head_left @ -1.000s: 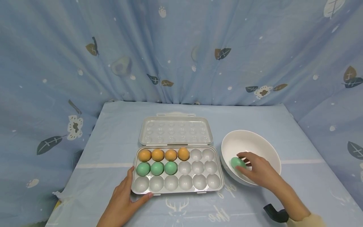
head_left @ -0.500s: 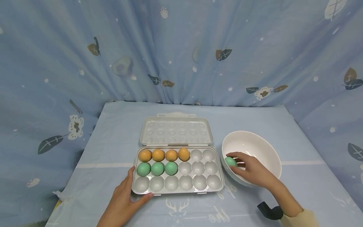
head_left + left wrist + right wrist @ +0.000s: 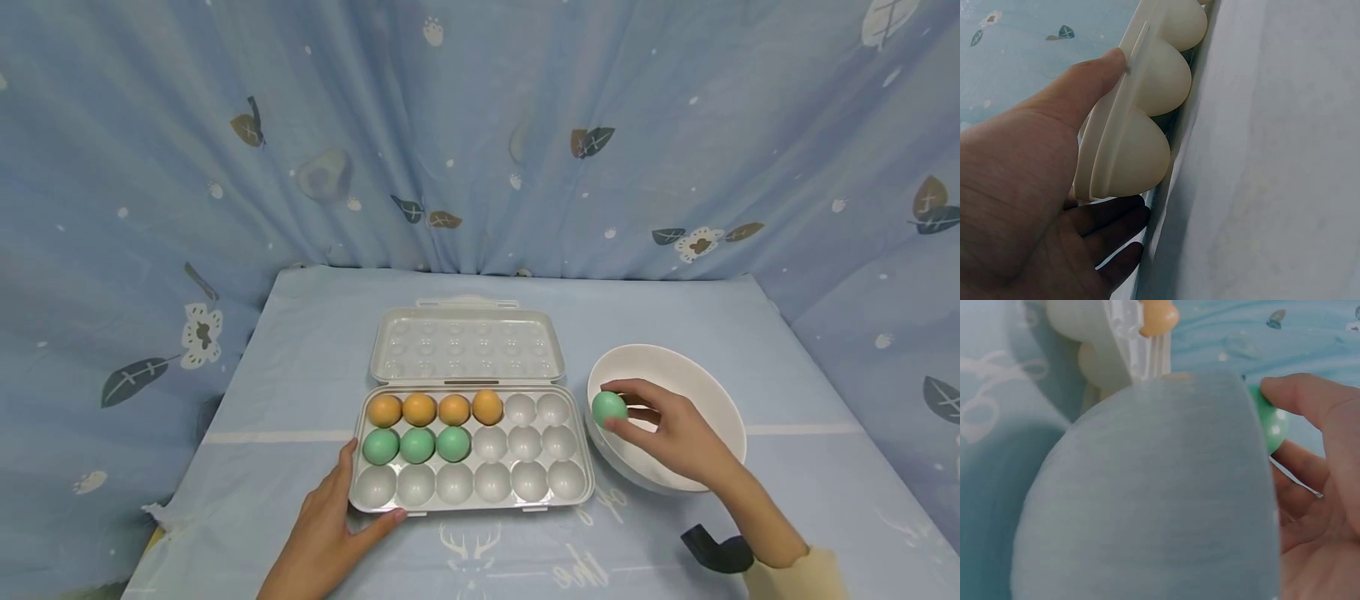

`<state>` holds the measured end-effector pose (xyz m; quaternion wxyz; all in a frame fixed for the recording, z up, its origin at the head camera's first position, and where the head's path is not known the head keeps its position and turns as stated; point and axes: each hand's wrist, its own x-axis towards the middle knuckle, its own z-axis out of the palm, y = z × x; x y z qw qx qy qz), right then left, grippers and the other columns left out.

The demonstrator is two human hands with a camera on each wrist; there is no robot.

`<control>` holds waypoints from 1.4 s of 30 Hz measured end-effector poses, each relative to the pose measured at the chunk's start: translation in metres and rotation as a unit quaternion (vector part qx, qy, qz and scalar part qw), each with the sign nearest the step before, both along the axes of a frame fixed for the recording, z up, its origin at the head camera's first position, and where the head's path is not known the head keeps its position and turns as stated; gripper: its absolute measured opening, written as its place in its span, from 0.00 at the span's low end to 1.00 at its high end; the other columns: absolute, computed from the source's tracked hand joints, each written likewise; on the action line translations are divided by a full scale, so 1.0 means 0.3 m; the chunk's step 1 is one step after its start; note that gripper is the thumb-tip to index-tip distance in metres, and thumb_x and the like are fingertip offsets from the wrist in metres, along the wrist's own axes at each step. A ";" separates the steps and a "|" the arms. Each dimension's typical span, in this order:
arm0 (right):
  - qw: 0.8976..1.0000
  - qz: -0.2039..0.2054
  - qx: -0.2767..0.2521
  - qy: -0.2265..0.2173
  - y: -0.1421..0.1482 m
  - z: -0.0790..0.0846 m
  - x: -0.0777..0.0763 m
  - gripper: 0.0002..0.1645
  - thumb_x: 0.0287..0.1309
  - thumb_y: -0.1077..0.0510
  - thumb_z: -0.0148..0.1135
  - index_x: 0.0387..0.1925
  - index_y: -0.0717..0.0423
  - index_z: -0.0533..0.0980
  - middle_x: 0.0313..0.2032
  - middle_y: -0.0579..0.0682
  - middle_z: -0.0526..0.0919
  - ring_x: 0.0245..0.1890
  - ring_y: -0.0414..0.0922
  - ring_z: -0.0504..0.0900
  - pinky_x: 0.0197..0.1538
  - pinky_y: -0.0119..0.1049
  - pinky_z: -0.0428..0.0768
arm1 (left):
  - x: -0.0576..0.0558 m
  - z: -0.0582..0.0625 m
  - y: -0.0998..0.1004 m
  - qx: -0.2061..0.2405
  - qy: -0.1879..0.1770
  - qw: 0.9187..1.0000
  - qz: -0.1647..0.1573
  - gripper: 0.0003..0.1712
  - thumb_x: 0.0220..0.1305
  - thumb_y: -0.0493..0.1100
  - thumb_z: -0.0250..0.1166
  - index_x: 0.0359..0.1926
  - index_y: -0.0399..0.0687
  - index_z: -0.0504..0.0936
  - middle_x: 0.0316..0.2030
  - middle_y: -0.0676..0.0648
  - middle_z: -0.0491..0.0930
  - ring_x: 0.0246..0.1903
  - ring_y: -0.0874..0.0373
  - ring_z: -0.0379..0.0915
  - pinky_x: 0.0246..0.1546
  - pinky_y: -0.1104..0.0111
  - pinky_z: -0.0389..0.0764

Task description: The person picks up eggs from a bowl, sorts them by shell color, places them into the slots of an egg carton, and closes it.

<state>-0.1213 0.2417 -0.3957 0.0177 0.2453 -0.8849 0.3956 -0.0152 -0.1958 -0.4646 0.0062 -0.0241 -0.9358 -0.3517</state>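
My right hand point(image 3: 678, 437) pinches a green egg point(image 3: 609, 409) between thumb and fingers, over the left rim of a white bowl point(image 3: 712, 408). In the right wrist view the bowl's wall point(image 3: 1147, 500) hides part of the egg point(image 3: 1269, 422). My left hand point(image 3: 321, 525) grips the near left corner of an open egg carton point(image 3: 585, 479), thumb on its front edge point(image 3: 1094, 78) and fingers along its left side. Orange eggs point(image 3: 419, 409) fill the left part of the back row. Three green eggs point(image 3: 417, 446) sit in the middle row; the front row is bare.
The carton's clear lid point(image 3: 467, 344) lies folded back behind it. A blue patterned cloth point(image 3: 480, 558) covers the table, and a matching curtain point(image 3: 480, 133) hangs at the back and sides. A black curved strap piece point(image 3: 716, 550) shows by the right wrist.
My right hand has moved left inside the bowl and lifted the green egg up to its left rim. The left hand and carton stay put.
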 end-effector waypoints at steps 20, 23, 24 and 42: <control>0.997 0.023 -0.067 -0.003 -0.200 -0.007 -0.017 0.25 0.62 0.57 0.74 0.59 0.48 0.78 0.52 0.43 0.85 0.52 0.39 0.84 0.55 0.33 0.84 | 0.002 -0.001 -0.004 0.000 0.006 1.000 0.000 0.67 0.59 0.68 0.73 0.80 0.34 0.47 0.74 0.29 0.62 0.68 0.29 0.66 0.61 0.32 0.68; 0.995 0.048 -0.083 -0.004 -0.245 -0.022 -0.020 0.25 0.61 0.59 0.75 0.58 0.49 0.78 0.52 0.44 0.85 0.52 0.41 0.85 0.55 0.34 0.84 | 0.002 -0.002 -0.004 0.000 -0.001 1.000 0.001 0.68 0.58 0.69 0.73 0.81 0.34 0.47 0.74 0.29 0.62 0.68 0.29 0.66 0.62 0.32 0.68; 0.995 0.055 -0.086 -0.002 -0.258 -0.028 -0.021 0.25 0.61 0.60 0.75 0.58 0.50 0.78 0.52 0.44 0.85 0.52 0.41 0.85 0.55 0.35 0.85 | 0.002 -0.003 -0.004 0.000 -0.002 1.000 0.001 0.68 0.58 0.69 0.73 0.81 0.35 0.47 0.74 0.29 0.62 0.68 0.29 0.65 0.62 0.32 0.68; 0.993 0.084 -0.081 0.008 -0.427 -0.153 -0.007 0.26 0.53 0.63 0.80 0.52 0.55 0.78 0.49 0.47 0.84 0.49 0.44 0.86 0.53 0.35 0.85 | 0.001 -0.011 -0.001 0.004 0.031 1.000 -0.004 0.67 0.58 0.66 0.75 0.80 0.33 0.49 0.73 0.29 0.64 0.67 0.29 0.67 0.61 0.33 0.69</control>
